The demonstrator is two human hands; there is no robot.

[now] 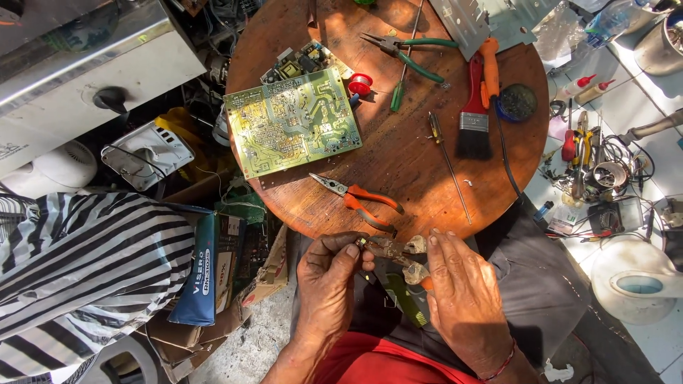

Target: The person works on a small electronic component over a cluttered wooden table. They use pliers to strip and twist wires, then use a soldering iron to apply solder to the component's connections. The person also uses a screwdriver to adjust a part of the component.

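My left hand [329, 284] pinches a tiny part [361, 243] between thumb and fingertips, just below the round wooden table's [427, 163] near edge. My right hand [462, 295] grips a worn pair of cutters [398, 252] with rusty jaws, whose tip meets the tiny part. A green circuit board [293, 122] lies on the table's left side. Orange-handled needle-nose pliers [356, 199] lie just above my hands.
On the table lie green-handled pliers [405, 51], a red paintbrush [474, 117], a screwdriver [448, 163], a red solder spool [360, 84] and a round tin [516, 102]. Loose tools [590, 160] clutter the white tiles at right. Boxes and a striped cloth [85, 263] crowd the left.
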